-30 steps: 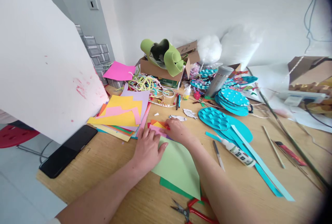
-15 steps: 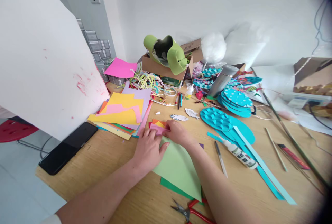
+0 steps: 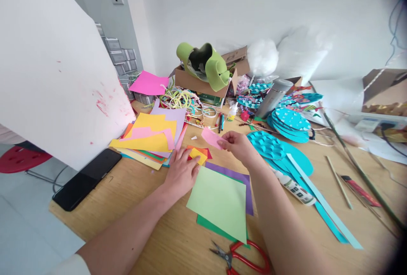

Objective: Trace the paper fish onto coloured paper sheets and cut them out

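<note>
Between thumb and fingers, my right hand (image 3: 235, 147) pinches a small pink paper piece (image 3: 211, 138), raised over the table. My left hand (image 3: 182, 169) lies palm down with its fingers spread, touching the left side of a small yellow piece (image 3: 198, 155). Orange and red scraps (image 3: 209, 153) show around the yellow one. Below the hands, a light green sheet (image 3: 219, 200) lies over a purple sheet (image 3: 249, 194) and a dark green sheet (image 3: 214, 227). Red-handled scissors (image 3: 237, 258) rest open near the front edge.
Colored paper is stacked (image 3: 149, 135) at the left, beside a black phone (image 3: 87, 177). To the right are a white glue bottle (image 3: 295, 188), blue strips (image 3: 330, 211), blue ovals (image 3: 295, 156) and a red cutter (image 3: 361, 191). A cardboard box (image 3: 197, 83) stands behind.
My right hand has lifted the pink piece away to the right, uncovering the yellow and orange pieces. More of the purple sheet shows. My left hand has stayed nearly in place.
</note>
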Tool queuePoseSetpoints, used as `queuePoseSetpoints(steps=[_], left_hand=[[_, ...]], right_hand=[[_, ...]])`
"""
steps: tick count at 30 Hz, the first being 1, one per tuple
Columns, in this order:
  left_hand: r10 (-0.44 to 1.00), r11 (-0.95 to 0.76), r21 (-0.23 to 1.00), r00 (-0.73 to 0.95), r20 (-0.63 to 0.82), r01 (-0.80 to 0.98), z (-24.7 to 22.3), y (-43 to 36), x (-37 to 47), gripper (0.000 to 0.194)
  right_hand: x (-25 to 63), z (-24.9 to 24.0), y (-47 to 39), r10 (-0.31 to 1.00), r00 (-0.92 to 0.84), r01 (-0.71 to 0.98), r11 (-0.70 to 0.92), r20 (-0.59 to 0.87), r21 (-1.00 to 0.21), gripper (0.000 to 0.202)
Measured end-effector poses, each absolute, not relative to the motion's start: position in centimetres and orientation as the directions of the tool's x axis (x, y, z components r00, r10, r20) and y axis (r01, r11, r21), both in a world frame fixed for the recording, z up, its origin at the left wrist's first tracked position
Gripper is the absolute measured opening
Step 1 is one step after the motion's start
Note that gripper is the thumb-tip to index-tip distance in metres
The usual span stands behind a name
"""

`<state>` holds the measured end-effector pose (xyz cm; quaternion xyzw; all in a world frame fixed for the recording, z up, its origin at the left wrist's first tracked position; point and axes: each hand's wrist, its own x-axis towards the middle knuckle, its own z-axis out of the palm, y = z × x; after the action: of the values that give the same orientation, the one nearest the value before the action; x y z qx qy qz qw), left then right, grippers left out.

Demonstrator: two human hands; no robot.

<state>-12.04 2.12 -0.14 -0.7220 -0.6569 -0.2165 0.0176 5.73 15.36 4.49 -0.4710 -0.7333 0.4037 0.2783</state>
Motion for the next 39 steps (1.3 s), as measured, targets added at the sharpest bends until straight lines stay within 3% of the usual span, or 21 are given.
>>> queuePoseSetpoints(steps=[11, 15, 19, 27, 39], left_hand=[[0.947, -0.125, 0.197, 0.057, 0.317, 0.972, -0.7, 2.1, -11.7, 0.027], [0.945, -0.13, 0.189, 0.064, 0.322, 0.973, -0.8, 2.1, -11.6, 0.027], [0.941, -0.146, 0.185, 0.079, 0.33, 0.972, -1.0, 2.1, -11.6, 0.029], [0.953, -0.163, 0.227, 0.094, 0.287, 0.96, -0.5, 1.8, -11.9, 0.028], [0.957, -0.168, 0.22, 0.106, 0.269, 0.961, -0.4, 1.6, -11.9, 0.03]], right_hand=[[6.1, 4.3, 15.8, 0.917, -0.396, 0.437, 0.237, 0.051, -0.867, 0.017], [5.4, 4.0, 15.1, 0.916, -0.401, 0.49, 0.186, -0.03, -0.852, 0.012], [4.1, 4.3, 13.9, 0.901, -0.413, 0.659, 0.196, -0.132, -0.726, 0.01], [3.4, 4.9, 13.1, 0.908, -0.402, 0.818, 0.297, -0.121, -0.492, 0.011], [3.2, 4.3, 13.0, 0.876, -0.463, 0.839, 0.383, -0.135, -0.387, 0.022]])
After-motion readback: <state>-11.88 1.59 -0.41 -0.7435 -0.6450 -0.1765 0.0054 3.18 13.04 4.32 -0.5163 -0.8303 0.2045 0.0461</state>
